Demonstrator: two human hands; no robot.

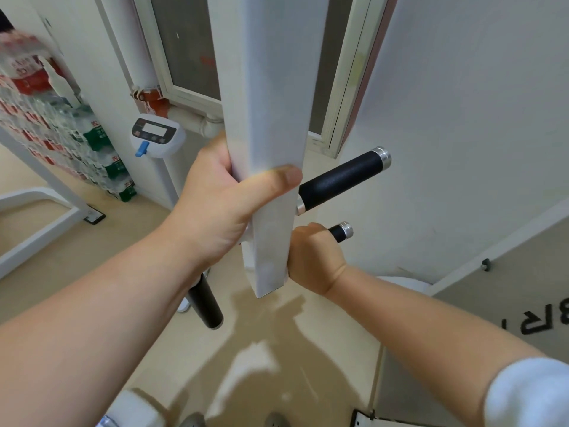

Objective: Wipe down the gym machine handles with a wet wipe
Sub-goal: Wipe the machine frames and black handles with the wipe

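Handles with black covers and silver end caps stick out from a white post (268, 118) of the machine, in the middle of the view. The upper handle (341, 181) points to the right and slightly up, and no hand touches it. Just below it is the lower handle (340, 232). Only its silver-capped tip shows, because the right hand (314, 255) is wrapped around it. This grip is clamped tight on the bar, with the knuckles beside the post. Whether a wipe is inside the fist, I cannot tell. The left hand (221, 204) holds the post itself, higher up. Its thumb lies across the near face and its fingers go around the far side, so this grip is clamped on the post. A third handle (204, 303) sticks out low on the left side, partly hidden under the left forearm, and no hand touches it. The right arm has a white sleeve (529, 392) that ends near the elbow. Under the post is a beige floor (92, 257) with shiny reflections. On the left, packs of water bottles (61, 124) are stacked, and near them stands a white device (157, 137) with a small display and a blue tab. Behind the post is a window frame (187, 94), and on the right a pale wall (462, 118). Black letters (542, 322) are printed on a grey surface at the lower right.
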